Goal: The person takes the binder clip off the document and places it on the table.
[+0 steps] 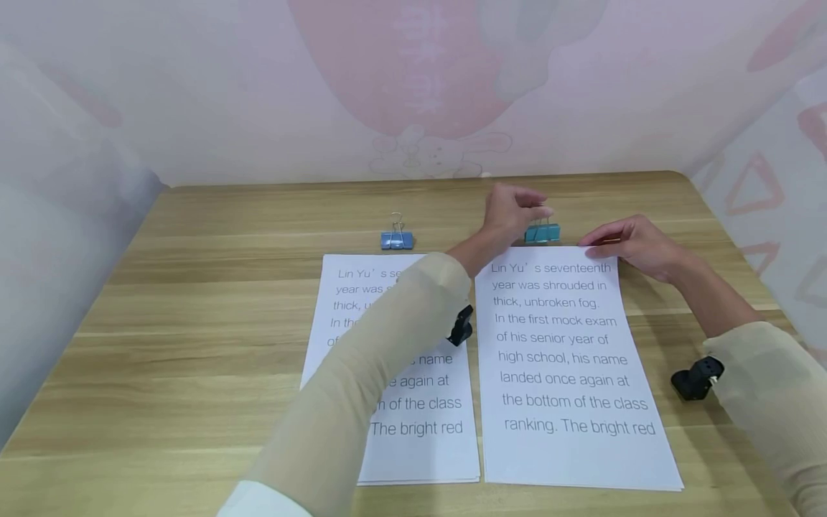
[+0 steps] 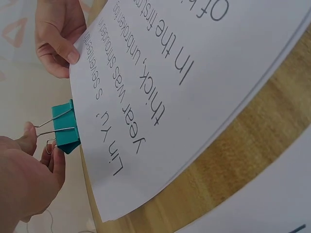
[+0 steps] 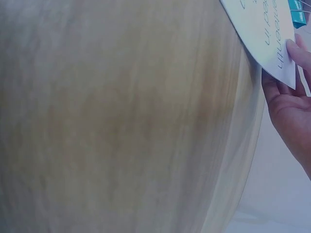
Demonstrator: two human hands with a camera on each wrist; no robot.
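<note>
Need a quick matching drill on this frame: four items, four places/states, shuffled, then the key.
Items
1. teal metal binder clip
2. blue metal binder clip
3. right-hand stack of printed white paper
4. left-hand stack of printed white paper

States
A. partly hidden under the left sleeve
B. lying alone on the wooden table, wire handle up
C. top corner pinched by the right hand
D. wire handles pinched by the left hand, at the top edge of a stack

Pairs: 1-D, 2-B, 3-C, 4-A

Bare surface (image 1: 194,345) lies open left of the two paper stacks (image 1: 568,373), while a blue clip (image 1: 397,240) sits behind the left stack (image 1: 420,438).
</note>
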